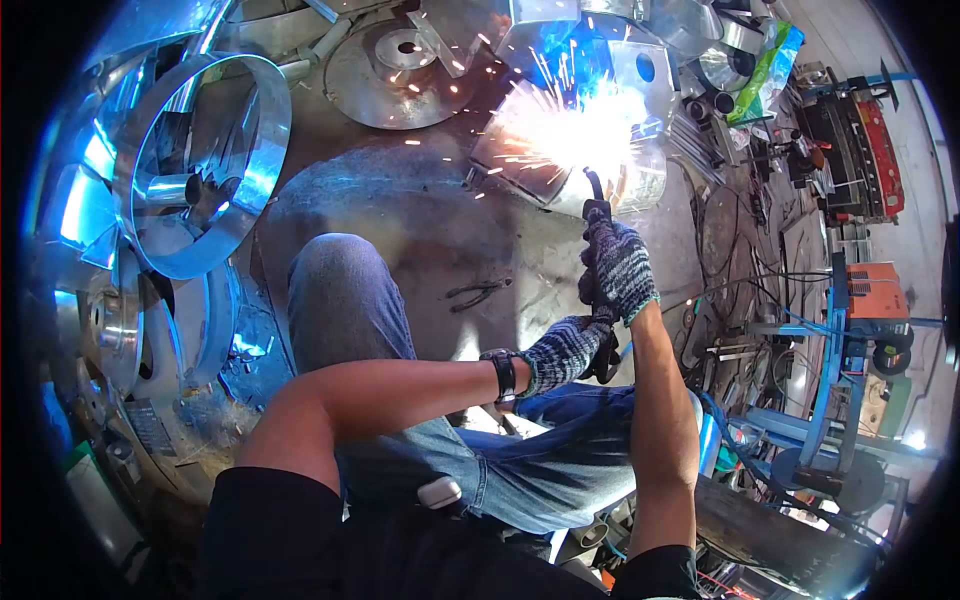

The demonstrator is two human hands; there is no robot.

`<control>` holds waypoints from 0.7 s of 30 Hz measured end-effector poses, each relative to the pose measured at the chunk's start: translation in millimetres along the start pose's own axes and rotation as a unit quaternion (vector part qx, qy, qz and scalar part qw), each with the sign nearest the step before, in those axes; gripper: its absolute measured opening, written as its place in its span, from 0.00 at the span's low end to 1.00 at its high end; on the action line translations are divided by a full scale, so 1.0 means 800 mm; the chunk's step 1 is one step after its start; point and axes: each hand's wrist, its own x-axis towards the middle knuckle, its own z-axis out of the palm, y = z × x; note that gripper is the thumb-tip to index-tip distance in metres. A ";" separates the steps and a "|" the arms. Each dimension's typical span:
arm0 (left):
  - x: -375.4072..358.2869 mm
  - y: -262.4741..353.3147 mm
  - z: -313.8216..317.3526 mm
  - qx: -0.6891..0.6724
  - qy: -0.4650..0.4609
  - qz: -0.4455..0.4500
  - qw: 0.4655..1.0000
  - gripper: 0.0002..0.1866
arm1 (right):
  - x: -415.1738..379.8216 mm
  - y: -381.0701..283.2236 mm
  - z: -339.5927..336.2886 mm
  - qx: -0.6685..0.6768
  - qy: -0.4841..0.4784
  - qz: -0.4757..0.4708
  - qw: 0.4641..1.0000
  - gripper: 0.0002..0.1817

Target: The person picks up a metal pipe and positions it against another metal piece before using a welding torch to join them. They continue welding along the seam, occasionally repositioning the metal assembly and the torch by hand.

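Gloved in grey and black knit, my right hand (622, 268) is wrapped round a black welding torch (597, 208). Its curved neck points up to a metal workpiece (520, 165), where a white-blue arc throws sparks to the left. My left hand (560, 352), in a matching glove with a black watch at the wrist, is closed round the lower part of the torch, below my right hand. The glare hides the torch tip and the spot it meets.
Pliers (480, 292) lie on the floor near my knee. A large metal ring (268, 160) stands at the left, a round disc (375, 85) lies at the top. Metal scraps, cables, a blue frame (825, 370) and an orange machine (876, 291) are at the right.
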 end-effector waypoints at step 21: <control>0.001 0.003 0.003 -0.001 0.007 -0.017 1.000 0.26 | 0.012 0.011 -0.005 -0.042 -0.006 -0.049 0.998 0.35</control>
